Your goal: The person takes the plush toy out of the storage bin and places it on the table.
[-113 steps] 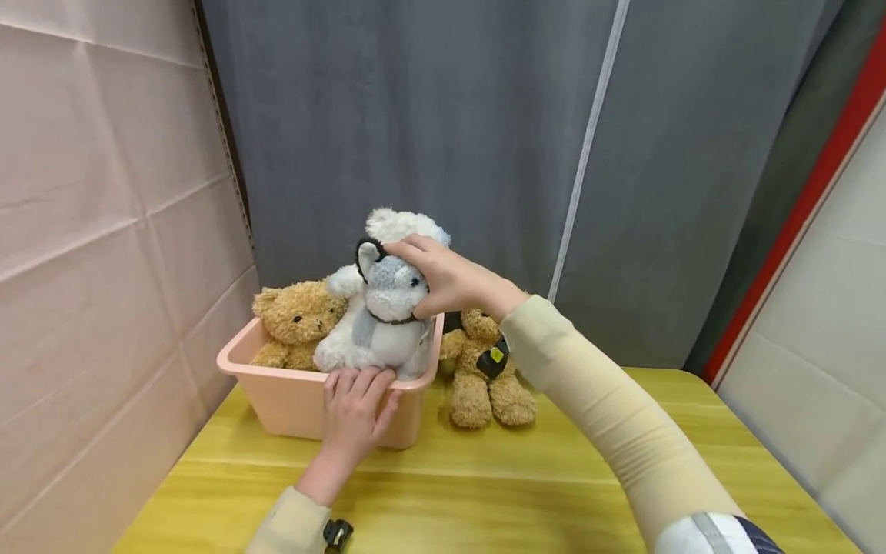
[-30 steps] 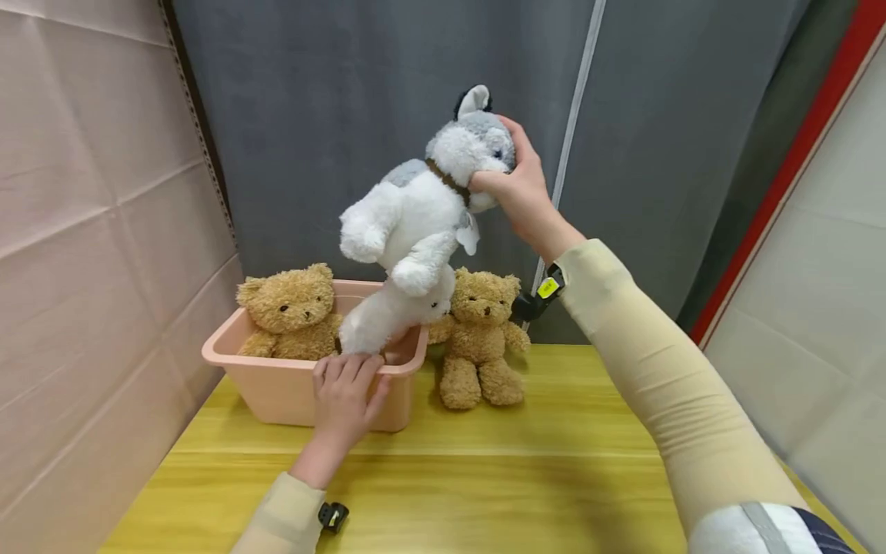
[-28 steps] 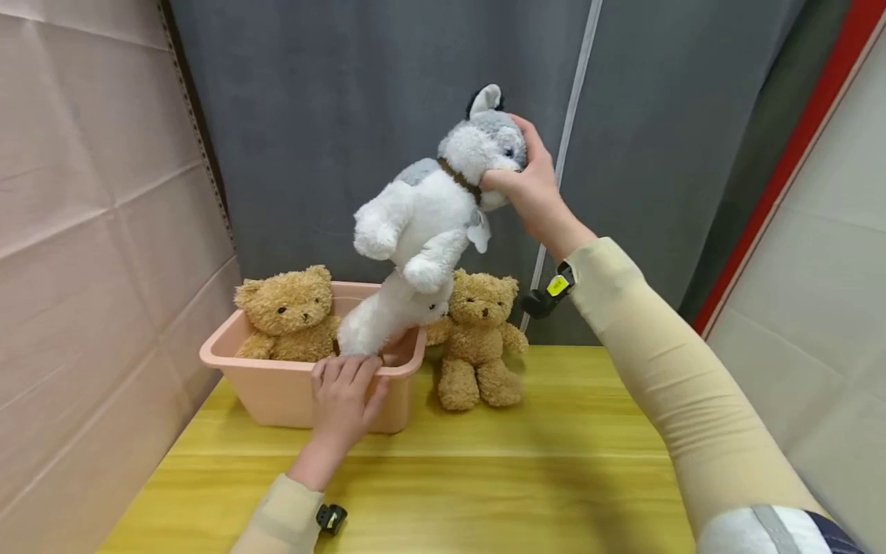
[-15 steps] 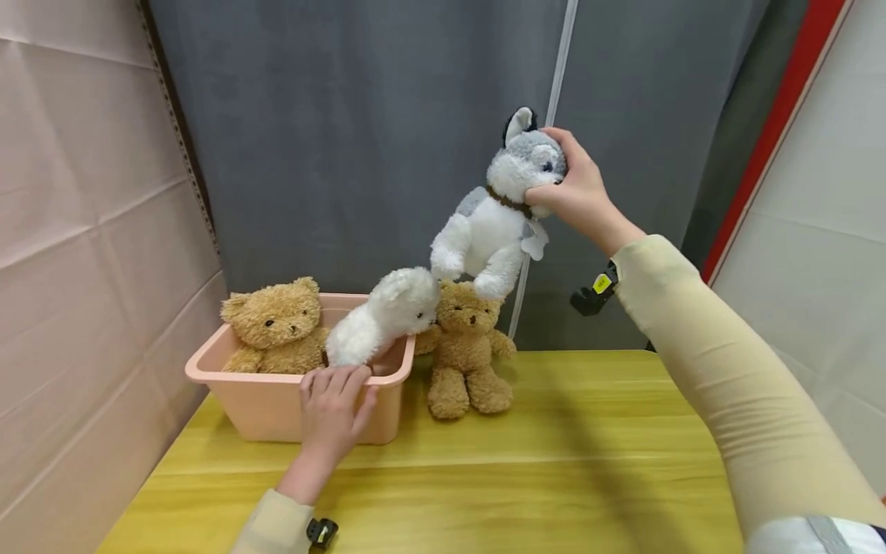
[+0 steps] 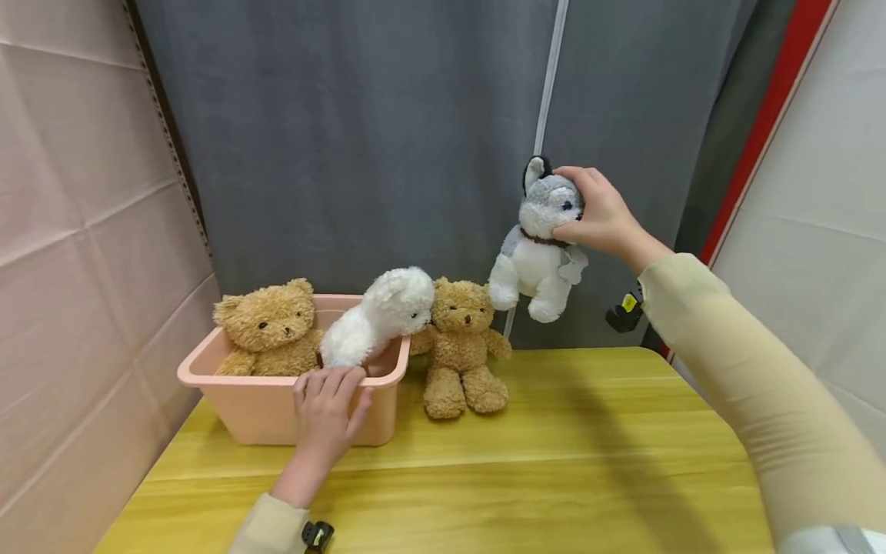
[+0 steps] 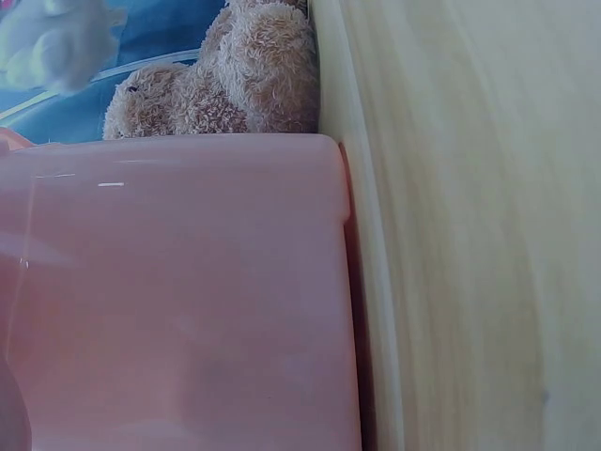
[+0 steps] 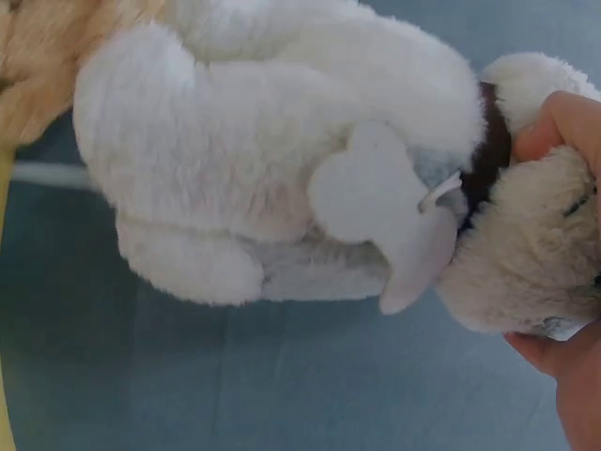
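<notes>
My right hand [image 5: 604,215] grips a grey-and-white plush husky [image 5: 536,258] by the head, thumb near its muzzle, and holds it in the air above the back right of the table. In the right wrist view the husky's white body [image 7: 216,150] hangs below a brown collar with a white bone-shaped tag [image 7: 376,197]. My left hand [image 5: 324,415] holds the front rim of a pink plastic bin [image 5: 242,408], its fingertips hidden over the edge. Inside the bin sit a brown teddy bear [image 5: 266,327] and a white plush animal [image 5: 377,315] leaning right over the rim.
Another brown teddy bear [image 5: 462,346] sits on the wooden table [image 5: 554,477], just right of the bin. A grey curtain [image 5: 346,138] hangs behind. Pale fabric walls [image 5: 76,269] stand at both sides.
The husky has been lifted out of the bin by my right hand, carried right past the seated teddy bear, and lowered somewhat. My left hand has stayed on the bin's rim.
</notes>
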The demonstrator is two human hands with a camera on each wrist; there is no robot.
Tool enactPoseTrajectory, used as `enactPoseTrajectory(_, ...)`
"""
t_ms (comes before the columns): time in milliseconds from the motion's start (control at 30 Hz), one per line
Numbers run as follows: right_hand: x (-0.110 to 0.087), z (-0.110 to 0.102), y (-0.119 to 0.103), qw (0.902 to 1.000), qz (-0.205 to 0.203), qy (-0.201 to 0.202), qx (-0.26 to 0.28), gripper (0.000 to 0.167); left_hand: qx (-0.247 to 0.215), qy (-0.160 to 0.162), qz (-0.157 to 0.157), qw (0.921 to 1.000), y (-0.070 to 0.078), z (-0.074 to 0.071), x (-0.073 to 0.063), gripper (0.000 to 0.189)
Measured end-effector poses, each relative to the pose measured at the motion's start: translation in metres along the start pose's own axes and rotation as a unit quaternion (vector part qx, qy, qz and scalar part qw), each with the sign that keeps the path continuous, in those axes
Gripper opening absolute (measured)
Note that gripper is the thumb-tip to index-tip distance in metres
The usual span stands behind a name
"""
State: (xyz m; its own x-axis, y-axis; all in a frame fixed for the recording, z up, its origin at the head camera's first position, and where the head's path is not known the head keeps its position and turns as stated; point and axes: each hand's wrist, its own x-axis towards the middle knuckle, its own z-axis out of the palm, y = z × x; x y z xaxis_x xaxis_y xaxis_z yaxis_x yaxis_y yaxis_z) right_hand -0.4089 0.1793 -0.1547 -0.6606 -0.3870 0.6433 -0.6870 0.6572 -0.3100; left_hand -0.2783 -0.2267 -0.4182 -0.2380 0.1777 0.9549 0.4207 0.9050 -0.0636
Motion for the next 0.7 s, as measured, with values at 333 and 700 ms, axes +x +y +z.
enactPoseTrajectory(333,-0.026,0.003,0.034,0.9975,-0.012,-0.048,-0.051,0.078,-0.005,0.001,0.001,1.0,0.003,-0.002,0.002,0.039)
enactPoseTrajectory(700,-0.058,0.041,0.062,0.994,-0.056,-0.076,-0.056,0.077,-0.006,0.0,-0.003,1.0,0.001,-0.005,0.004,0.037)
